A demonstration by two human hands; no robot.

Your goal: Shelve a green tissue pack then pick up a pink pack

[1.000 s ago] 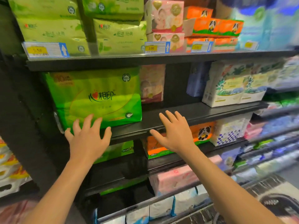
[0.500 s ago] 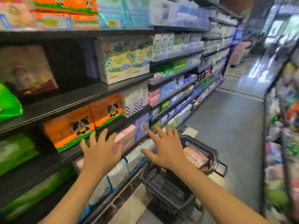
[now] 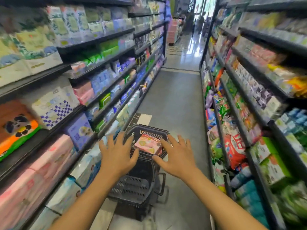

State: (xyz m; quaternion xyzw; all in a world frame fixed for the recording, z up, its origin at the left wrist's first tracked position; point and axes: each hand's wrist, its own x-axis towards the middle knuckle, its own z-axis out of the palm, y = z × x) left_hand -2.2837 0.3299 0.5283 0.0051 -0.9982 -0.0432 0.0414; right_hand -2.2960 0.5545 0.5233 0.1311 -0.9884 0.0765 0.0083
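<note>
Fingers of the left hand spread straight, grasping nothing; the right hand likewise splayed and released. Both hover above the black basket standing on the aisle floor, not touching it as far as can be told.

Pink packet lies inside the basket, between the two sets of fingertips and just beyond them. Nothing else visible in the basket; its near part looks bare mesh.

Risk, as a judgement: the left shelf edge runs close outside the left fingers, so a sideways reach could knock packs down. The view is blurred; misjudging the basket rim could tip it.
</note>
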